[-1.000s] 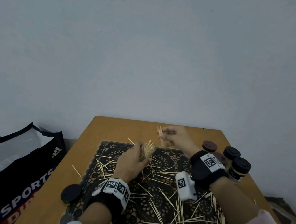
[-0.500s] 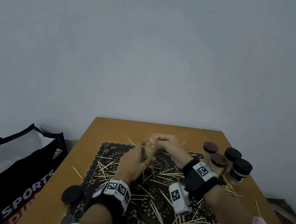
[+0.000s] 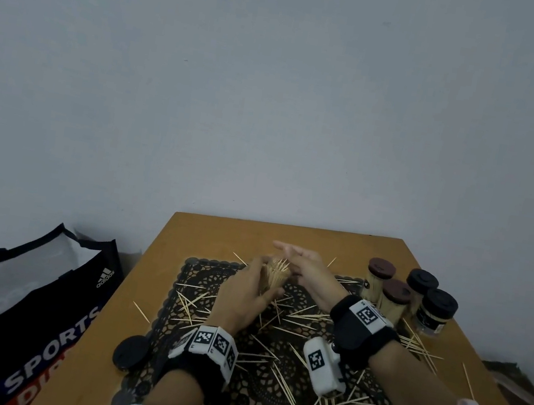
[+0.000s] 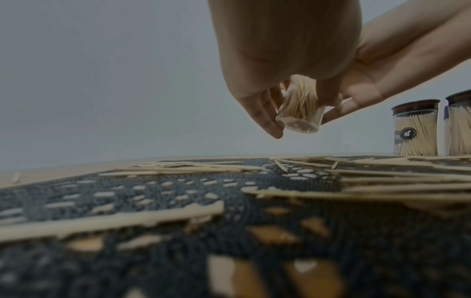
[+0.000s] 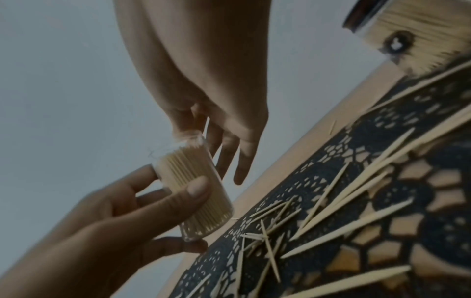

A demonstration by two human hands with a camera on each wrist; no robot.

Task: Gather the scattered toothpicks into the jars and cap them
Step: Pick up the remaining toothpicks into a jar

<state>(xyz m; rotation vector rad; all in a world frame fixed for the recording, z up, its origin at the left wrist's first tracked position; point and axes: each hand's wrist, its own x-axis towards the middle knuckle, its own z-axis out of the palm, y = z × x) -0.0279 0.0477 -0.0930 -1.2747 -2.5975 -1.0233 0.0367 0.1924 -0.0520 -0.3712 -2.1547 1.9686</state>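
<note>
My left hand (image 3: 250, 295) grips a clear, uncapped jar (image 3: 277, 273) packed with toothpicks and holds it tilted above the black lace mat (image 3: 200, 270). In the right wrist view its thumb and fingers (image 5: 196, 187) wrap the jar (image 5: 201, 201). My right hand (image 3: 304, 265) sits at the jar's mouth with fingers stretched straight, holding nothing I can see. The left wrist view shows the jar's base (image 4: 298, 121) and the right palm (image 4: 382, 66) behind it. Many loose toothpicks (image 3: 295, 326) lie across the mat.
Several capped jars full of toothpicks (image 3: 395, 301) stand at the table's right side. A loose black lid (image 3: 131, 352) lies at the mat's left edge. A sports bag (image 3: 18, 304) stands on the floor left of the wooden table (image 3: 219, 233).
My right hand came from behind the jar, where it pinched a few toothpicks, to the jar's mouth, and its fingers have straightened. The left hand kept hold of the jar.
</note>
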